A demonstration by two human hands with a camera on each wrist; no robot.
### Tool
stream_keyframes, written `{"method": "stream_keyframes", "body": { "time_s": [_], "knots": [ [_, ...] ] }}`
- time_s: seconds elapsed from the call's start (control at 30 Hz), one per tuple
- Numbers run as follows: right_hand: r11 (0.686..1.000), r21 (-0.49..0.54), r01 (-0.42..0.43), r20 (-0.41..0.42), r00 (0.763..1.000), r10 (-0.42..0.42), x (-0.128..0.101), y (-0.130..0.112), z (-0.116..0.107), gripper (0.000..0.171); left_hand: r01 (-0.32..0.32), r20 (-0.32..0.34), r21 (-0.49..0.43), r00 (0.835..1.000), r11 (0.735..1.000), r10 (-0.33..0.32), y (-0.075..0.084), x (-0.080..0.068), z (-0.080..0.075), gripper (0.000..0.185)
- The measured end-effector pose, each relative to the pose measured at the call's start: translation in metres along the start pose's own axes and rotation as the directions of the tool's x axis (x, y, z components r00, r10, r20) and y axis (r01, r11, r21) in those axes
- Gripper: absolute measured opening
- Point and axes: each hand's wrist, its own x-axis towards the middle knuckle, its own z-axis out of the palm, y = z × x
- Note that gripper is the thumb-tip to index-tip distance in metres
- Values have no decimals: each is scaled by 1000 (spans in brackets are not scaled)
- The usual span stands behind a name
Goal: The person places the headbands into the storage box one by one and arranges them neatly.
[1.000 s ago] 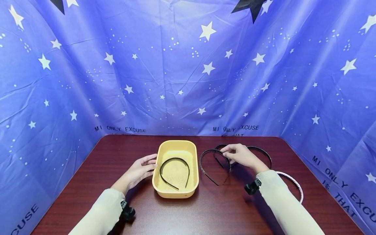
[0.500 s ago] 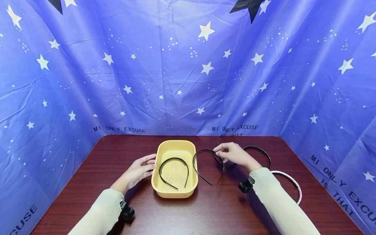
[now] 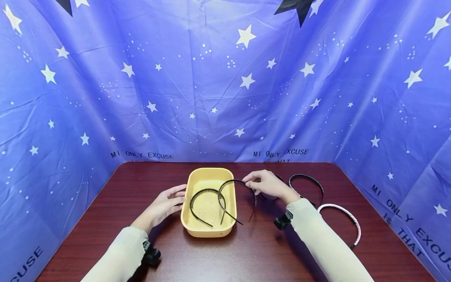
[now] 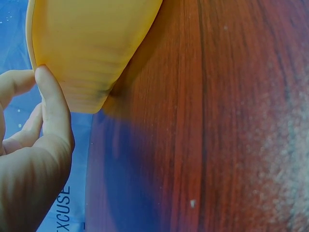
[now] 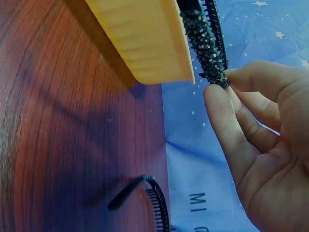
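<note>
My left hand (image 3: 165, 204) is at the left rim of a yellow tub (image 3: 208, 234); in the left wrist view its thumb and index fingertip pinch that rim. A black toothed headband (image 3: 208, 190) lies inside the tub. Between thumb and fingers, my right hand (image 3: 267, 185) pinches another black headband (image 5: 205, 46), its outside covered with glittery dark beads. This held headband hangs with its ends pointing downward, and its left half overlaps the tub's right side in the head view.
Right of the tub, a black headband (image 3: 307, 176) and a white-and-pink wrapped headband (image 3: 358, 226) lie on the dark red wooden table (image 3: 141, 178). Another black headband is partly hidden behind my right hand. A blue star-printed curtain (image 3: 197, 86) surrounds the table.
My right hand has carried the beaded headband leftward, from beside the tub to over its right edge. My left hand has stayed at the rim.
</note>
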Motion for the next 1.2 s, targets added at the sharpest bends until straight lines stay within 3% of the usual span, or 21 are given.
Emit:
{"method": "stream_keyframes", "body": {
  "time_s": [0.83,1.2],
  "knots": [
    [1000,-5,20,85,996,-20,32,-33,23,20,-5,3,-11,1000,1000,5,-2,1,-2,64],
    [999,33,3,145,989,-7,49,-35,36,21,-1,5,-7,1000,1000,1,-1,1,-2,64]
  ]
}}
